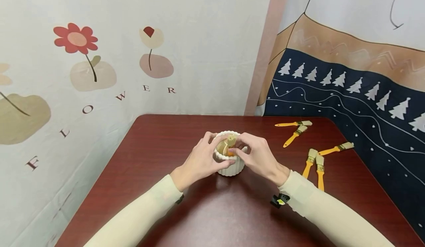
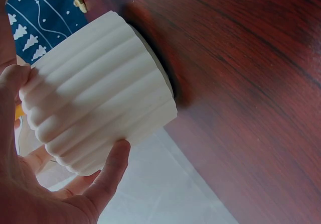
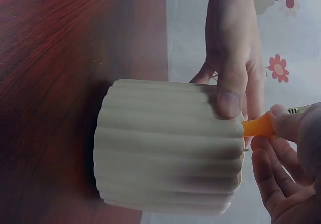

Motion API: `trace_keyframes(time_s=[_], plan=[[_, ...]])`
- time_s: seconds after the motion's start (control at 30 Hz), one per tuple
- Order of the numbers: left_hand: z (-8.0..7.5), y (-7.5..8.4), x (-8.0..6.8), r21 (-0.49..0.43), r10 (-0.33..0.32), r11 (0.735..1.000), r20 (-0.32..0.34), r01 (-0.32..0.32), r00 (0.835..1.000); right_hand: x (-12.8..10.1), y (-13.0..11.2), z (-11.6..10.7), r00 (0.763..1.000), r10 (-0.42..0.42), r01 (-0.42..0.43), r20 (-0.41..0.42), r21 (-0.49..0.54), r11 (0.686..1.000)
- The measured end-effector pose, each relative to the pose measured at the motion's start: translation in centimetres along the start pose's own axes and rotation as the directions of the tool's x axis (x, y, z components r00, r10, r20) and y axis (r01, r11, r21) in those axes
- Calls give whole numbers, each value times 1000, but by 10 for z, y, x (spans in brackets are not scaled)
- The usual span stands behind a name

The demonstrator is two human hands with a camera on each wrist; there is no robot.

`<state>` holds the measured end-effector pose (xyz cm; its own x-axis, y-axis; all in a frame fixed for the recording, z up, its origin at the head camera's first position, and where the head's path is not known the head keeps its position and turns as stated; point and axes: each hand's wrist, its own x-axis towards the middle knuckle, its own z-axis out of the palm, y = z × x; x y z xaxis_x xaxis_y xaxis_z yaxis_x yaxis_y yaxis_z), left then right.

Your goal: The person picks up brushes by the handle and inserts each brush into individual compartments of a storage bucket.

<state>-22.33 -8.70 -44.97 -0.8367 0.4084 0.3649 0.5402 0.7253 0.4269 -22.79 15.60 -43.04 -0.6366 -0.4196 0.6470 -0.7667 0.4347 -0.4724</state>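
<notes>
Brush (image 1: 231, 141) is standing handle-down in the white pot (image 1: 230, 169), seemingly partway in; our right-hand grip (image 1: 260, 156) is pinching it, our left-hand grip (image 1: 200, 156) is holding the pot. Five other brushes (image 1: 320, 167) are lying on the table (image 1: 149, 147), apparently remaining.

Matt pot (image 1: 230, 169), glossy wood-grained table (image 1: 159, 147)

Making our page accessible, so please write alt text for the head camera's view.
A person's left hand grips a ribbed white pot on a dark red table while the right hand pinches an orange-handled brush, bristles up, at the pot's mouth. Five similar brushes lie to the right; flower- and tree-printed hangings form the background.
</notes>
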Motion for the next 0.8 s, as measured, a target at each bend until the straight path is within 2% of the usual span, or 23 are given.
trace_keyframes(time_s=[0.3, 0.53, 0.8], plan=[[-1, 0, -2, -4, -10, 1000, 2, 10, 1000, -3, -2, 2, 998, -50, 52, 47, -34, 998], [1, -1, -1, 7, 10, 1000, -25, -10, 1000, -4, -4, 3, 993, -95, 101, 64, -90, 991], [0, -2, 0, 9, 19, 1000, -15, -19, 1000, -7, -2, 5, 987, -142, 149, 72, -102, 984]])
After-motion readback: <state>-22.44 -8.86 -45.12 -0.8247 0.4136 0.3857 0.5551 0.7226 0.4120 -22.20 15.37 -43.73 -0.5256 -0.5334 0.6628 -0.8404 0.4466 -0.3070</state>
